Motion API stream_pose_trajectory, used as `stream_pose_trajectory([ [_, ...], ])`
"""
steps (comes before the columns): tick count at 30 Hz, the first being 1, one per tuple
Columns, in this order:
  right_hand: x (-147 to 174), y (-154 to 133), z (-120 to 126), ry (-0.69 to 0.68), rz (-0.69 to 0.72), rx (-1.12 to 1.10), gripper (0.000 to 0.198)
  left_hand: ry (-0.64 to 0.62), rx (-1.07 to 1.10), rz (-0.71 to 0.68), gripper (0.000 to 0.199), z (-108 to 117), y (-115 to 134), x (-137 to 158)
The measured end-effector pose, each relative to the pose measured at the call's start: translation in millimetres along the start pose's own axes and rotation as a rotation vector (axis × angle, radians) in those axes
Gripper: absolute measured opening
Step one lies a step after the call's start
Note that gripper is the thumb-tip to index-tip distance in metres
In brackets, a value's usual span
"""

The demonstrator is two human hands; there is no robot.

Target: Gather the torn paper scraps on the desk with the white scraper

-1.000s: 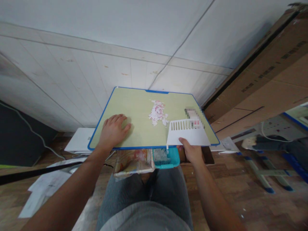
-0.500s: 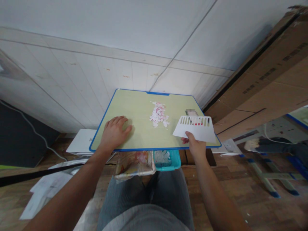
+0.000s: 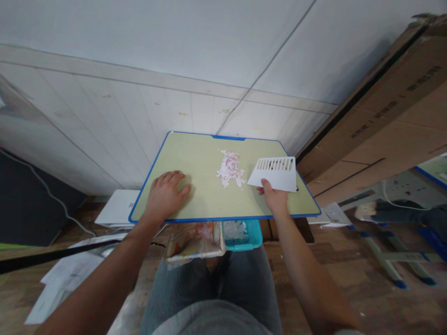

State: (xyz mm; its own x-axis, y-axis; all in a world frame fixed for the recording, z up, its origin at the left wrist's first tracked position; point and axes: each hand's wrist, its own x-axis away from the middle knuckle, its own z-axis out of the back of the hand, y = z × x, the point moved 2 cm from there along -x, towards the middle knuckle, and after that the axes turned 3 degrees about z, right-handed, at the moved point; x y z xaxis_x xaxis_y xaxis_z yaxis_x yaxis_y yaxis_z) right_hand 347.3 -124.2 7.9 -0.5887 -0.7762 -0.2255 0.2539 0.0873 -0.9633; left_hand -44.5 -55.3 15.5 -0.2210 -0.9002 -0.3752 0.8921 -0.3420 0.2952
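Note:
My left hand [image 3: 167, 194] lies palm down on the left part of a pale green desktop [image 3: 195, 153] with a blue rim, fingers spread. My right hand [image 3: 275, 199] grips a white plastic scraper [image 3: 274, 179], broad and flat with a row of slots along its far edge. It is held over the right part of the desktop, hiding most of a dark object behind it. A pile of torn white and pink paper scraps [image 3: 230, 168] lies mid-desk, left of the scraper and apart from both hands.
Below the front edge are an open bag [image 3: 195, 251] with pinkish scraps and a turquoise basket [image 3: 256, 232] holding pale scraps. A wall [image 3: 139, 111] stands behind. Large cardboard boxes [image 3: 380, 121] lean at the right. Papers [image 3: 66, 279] lie low at the left.
My right hand has carried the scraper away from me and a little left, closer to the scraps, now covering more of the dark object. My left hand stays put.

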Motion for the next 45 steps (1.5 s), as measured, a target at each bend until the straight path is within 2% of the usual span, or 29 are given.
stream_pose_trajectory([
  [9, 30, -7, 16, 0.004, -0.044, 0.028, 0.048, 0.009, -0.006, 0.004, 0.045, -3, -2, 0],
  [12, 43, -11, 14, -0.044, -0.049, 0.030, 0.046, 0.006, 0.000, 0.002, 0.044, -3, -3, 0],
  [21, 74, -17, -1, -0.136, -0.077, 0.029, 0.051, 0.000, -0.004, -0.001, 0.049, -2, -1, 0],
  [27, 92, -22, -23, -0.265, -0.117, -0.001, 0.055, -0.009, -0.013, 0.006, 0.047, -2, -1, 0],
  [34, 105, -31, -44, -0.355, -0.130, -0.048, 0.052, -0.005, -0.008, 0.022, 0.048, -2, 1, 1],
  [45, 107, -33, -47, -0.323, -0.120, -0.083, 0.049, 0.009, 0.020, 0.029, 0.047, 0, 5, 2],
])
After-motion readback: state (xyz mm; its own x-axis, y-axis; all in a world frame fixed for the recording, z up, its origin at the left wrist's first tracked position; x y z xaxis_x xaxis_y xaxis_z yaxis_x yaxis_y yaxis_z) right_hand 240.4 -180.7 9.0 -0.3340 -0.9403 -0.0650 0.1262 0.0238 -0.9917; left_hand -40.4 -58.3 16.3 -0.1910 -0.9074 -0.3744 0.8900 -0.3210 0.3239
